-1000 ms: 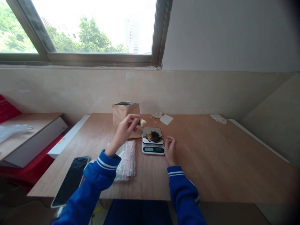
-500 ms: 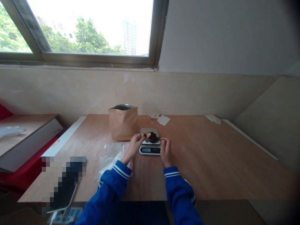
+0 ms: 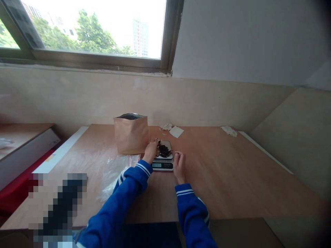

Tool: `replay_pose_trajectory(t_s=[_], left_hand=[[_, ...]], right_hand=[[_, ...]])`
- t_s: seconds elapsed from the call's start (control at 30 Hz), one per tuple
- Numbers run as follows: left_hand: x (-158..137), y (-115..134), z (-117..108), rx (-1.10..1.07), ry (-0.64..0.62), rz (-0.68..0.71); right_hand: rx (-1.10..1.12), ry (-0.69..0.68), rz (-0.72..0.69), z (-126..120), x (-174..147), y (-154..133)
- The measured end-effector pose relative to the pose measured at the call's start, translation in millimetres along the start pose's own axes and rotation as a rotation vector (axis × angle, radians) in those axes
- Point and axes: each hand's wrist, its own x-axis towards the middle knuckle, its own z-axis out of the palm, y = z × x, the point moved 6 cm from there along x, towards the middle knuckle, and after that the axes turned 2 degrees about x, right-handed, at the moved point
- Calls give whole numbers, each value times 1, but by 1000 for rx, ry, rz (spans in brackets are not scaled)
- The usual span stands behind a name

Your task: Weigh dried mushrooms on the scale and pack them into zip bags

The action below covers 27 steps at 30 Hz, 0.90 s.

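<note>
Mid-frame, dark dried pieces lie on the scale. Left hand touches them, fingers bunched; right hand curls loosely beside. They look light and brittle: pinch edges gently.

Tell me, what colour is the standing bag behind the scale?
The bag is light brown, kraft-paper colour, with a silvery inside at its open top. The head view shows it.

left hand: arm in blue sleeve stretched forward, fingers curled downward, closure unclear | right hand: forearm drawn nearer the body, fingers loosely curled, palm facing left, holding nothing
</note>
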Motion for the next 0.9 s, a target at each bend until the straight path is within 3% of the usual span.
replay_pose_trajectory(t_s=[0.2,0.37,0.53,0.67,0.77,0.9], left_hand=[[-12,3,-7,41,9,58],[-30,4,-28,-42,76,112],[-78,-8,-60,-257,238,110],[-124,-42,-67,-278,405,8],[-148,-74,-56,-186,497,-89],[-158,-98,-25,7,382,-195]], right_hand=[[-16,10,4,2,1,6],[-38,30,12,2,1,9],[-70,22,7,1,-1,12],[-81,17,-5,2,-2,16],[-88,14,-5,2,-2,18],[-98,11,-4,2,-2,18]])
